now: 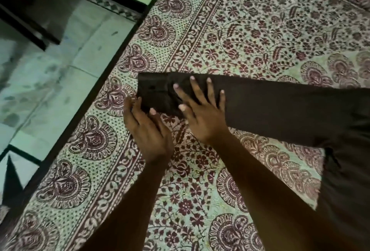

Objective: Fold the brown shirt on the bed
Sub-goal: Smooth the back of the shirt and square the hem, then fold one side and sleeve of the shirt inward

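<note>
Both hands on the brown shirt's sleeve.
The left hand (147,128) pinches the cuff's near edge; the right hand (202,106) presses flat, fingers spread, on the sleeve. The brown shirt (280,108) stretches toward 3 o'clock across the patterned bed (250,30); tiled floor (60,60) at 10 o'clock.

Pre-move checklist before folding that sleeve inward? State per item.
1. Sleeve lies flat and stretched out on the bedsheet: ok.
2. Right hand is pressed flat on the sleeve near the cuff, fingers spread: ok.
3. Left hand grips the cuff at its near corner: ok, though the fingers under the cloth are hidden.
4. Cuff is clear of the bed edge: ok, but close.
5. Shirt body is laid flat for the sleeve to land on: cannot tell, mostly out of frame.
6. No stray items on the bedsheet around the sleeve: ok.
</note>
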Motion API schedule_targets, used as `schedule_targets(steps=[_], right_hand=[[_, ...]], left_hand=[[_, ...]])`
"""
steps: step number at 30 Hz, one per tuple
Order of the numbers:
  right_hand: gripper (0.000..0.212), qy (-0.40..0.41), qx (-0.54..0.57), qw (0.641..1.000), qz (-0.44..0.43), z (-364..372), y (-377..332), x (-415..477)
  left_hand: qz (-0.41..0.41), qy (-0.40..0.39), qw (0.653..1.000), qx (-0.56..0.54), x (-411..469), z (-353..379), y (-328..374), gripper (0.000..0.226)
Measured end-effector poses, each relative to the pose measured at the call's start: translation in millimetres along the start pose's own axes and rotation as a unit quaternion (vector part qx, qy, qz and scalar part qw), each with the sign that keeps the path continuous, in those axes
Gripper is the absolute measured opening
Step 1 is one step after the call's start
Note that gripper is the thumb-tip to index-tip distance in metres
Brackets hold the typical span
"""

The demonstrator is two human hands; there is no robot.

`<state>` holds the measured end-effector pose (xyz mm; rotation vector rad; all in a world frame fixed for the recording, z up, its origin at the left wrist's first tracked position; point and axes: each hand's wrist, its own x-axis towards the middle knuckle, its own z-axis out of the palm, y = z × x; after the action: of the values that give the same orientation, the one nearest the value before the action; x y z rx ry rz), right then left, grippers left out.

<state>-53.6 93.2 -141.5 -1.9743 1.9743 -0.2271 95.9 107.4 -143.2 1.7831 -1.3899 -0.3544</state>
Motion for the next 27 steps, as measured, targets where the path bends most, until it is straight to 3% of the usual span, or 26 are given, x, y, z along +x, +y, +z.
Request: schedule_targets(steps=[3,6,8,10,12,15,17,19,21,23,24,27], right_hand=[[0.062,0.031,0.011,0.995,0.099,0.2,0.8,5.2],[0.060,0.010,-0.087,0.996,-0.010,5.5,-0.8,1.9],[0.057,-0.008,-0.098,0.991,-0.087,2.5,0.0,3.2],[0.056,-0.021,-0.071,0.991,-0.112,-1.9,1.3,3.8],[0.065,-0.048,-0.023,0.994,-0.092,-3.8,-0.4,3.7],[0.092,-0.063,0.075,0.993,-0.064,-5.9,-9.0,6.9],[0.091,-0.028,0.232,0.972,-0.013,-16.4,-16.5,6.7],[0.048,0.074,0.424,0.898,0.092,-33.3,-18.9,1.5],[0.018,0.151,0.592,0.765,0.205,-57.3,-7.4,-2.6],[0.010,0.202,0.693,0.621,0.305,-81.8,15.9,-9.3],[0.003,0.219,0.715,0.567,0.346,-94.8,30.6,-15.6],[0.026,0.220,0.801,0.453,0.323,-140.4,75.9,-53.0]], left_hand=[[-0.034,0.031,0.999,-0.027,6.0,-2.0,-0.3,0.034],[-0.054,-0.003,0.998,0.023,12.9,-1.7,5.5,0.039],[-0.123,-0.038,0.990,0.062,24.8,0.9,14.2,0.053],[-0.226,-0.077,0.967,0.090,43.9,3.1,24.0,0.057],[-0.276,-0.088,0.953,0.084,63.1,2.5,34.4,0.042],[-0.187,-0.104,0.977,-0.001,73.1,-8.8,66.2,0.028],[-0.114,-0.181,0.971,-0.109,68.0,-15.6,96.5,0.018],[-0.054,-0.261,0.942,-0.205,56.9,-16.4,120.0,0.016],[-0.003,-0.261,0.930,-0.258,39.0,-11.7,132.6,0.018],[0.030,-0.234,0.938,-0.254,16.8,-5.0,132.4,0.028],[0.052,-0.240,0.942,-0.230,2.7,0.7,132.9,0.039],[0.106,-0.322,0.932,-0.126,-48.7,20.9,160.4,0.077]])
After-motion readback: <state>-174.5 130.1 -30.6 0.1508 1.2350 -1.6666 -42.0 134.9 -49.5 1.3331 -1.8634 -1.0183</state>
